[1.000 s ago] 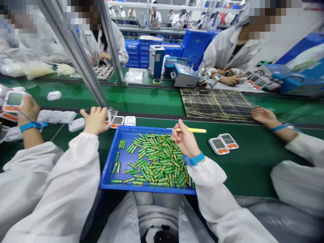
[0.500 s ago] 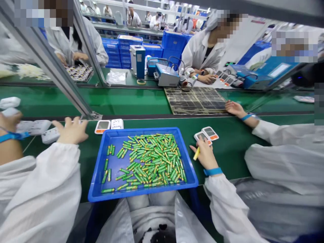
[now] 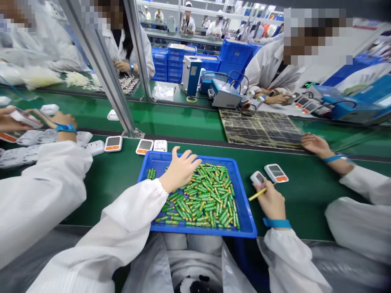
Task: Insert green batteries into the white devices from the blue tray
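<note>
My left hand point(image 3: 181, 170) hovers over the blue tray point(image 3: 249, 221), fingers spread and nothing held. Many green batteries point(image 3: 204, 195) with gold-coloured ends lie loose in that tray, some hidden beneath my hand and sleeve. Right of the tray, my right hand point(image 3: 271, 201) grips a small white device with a grey screen point(image 3: 258, 178), which is tilted. A thin yellow stick point(image 3: 257, 194) is also held in those fingers and points left. Just beyond lies another white device point(image 3: 276, 173) with a grey screen and orange strip, face up.
Behind the tray sit a face-up screen device point(image 3: 144, 147) and a face-down one point(image 3: 160, 145). A co-worker's hands point(image 3: 62, 122) work among several white devices at left. Another person's hand point(image 3: 316, 144) touches a dark gridded board point(image 3: 259, 128). A metal post point(image 3: 113, 77) rises at left.
The view has swung left. My left hand has moved from beside the white devices to above the tray. My right hand has pulled one screen device apart from the other and tilted it.
</note>
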{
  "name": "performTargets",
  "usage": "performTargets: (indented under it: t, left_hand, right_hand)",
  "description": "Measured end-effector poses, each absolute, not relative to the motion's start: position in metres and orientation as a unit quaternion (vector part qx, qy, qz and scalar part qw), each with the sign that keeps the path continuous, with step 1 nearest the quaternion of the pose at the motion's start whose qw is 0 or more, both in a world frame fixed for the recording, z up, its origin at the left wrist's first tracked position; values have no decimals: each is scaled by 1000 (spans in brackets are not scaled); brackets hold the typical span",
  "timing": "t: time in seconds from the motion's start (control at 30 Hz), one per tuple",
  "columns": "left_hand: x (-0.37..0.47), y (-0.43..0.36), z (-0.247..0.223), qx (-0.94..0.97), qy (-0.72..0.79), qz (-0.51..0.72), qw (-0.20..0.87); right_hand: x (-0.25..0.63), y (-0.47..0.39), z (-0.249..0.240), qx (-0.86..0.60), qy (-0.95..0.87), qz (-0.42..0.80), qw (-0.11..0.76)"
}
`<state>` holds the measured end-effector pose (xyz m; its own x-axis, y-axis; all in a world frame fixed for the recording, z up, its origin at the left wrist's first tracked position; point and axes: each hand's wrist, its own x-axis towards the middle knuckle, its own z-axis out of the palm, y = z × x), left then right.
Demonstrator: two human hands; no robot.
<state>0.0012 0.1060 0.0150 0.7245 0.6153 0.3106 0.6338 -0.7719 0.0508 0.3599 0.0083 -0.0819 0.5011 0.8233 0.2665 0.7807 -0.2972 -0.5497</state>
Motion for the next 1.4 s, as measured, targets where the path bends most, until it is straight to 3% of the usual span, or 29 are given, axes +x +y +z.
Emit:
performTargets:
  t: [0.17, 0.23, 0.33, 0.43, 0.57, 0.73, 0.83, 1.0, 1.17, 1.4]
  left_hand:
    - [2, 105, -3, -919, -330, -210, -57]
    - [5, 103, -3, -909, -325, -232, -117]
    - [9, 100, 0, -875, -324, -288, -216]
    - [9, 100, 1, -813, -322, -389, -290]
    - [0, 107, -2, -718, -280, -516, -374]
    - [-6, 108, 0, -684, -259, -524, -437]
    - [-5, 107, -1, -702, -279, -505, -418]
    - [-7, 106, -3, -737, -317, -460, -381]
    - [-5, 102, -1, -759, -314, -424, -382]
    - [-2, 101, 0, -768, -325, -419, -359]
  right_hand:
    - [351, 26, -43, -673, -261, 202, 661]
    - [328, 33, -16, -603, -224, 296, 706]
    - [271, 43, 25, -517, -266, 463, 669]
    - [205, 54, 51, -445, -298, 627, 565]
    - [151, 74, 52, -377, -287, 726, 499]
    - [147, 87, 29, -369, -271, 721, 520]
    - [156, 88, 21, -401, -308, 703, 501]
    - [172, 87, 32, -482, -417, 470, 611]
    - [171, 77, 40, -374, -392, 612, 576]
    - [161, 67, 32, -357, -418, 610, 571]
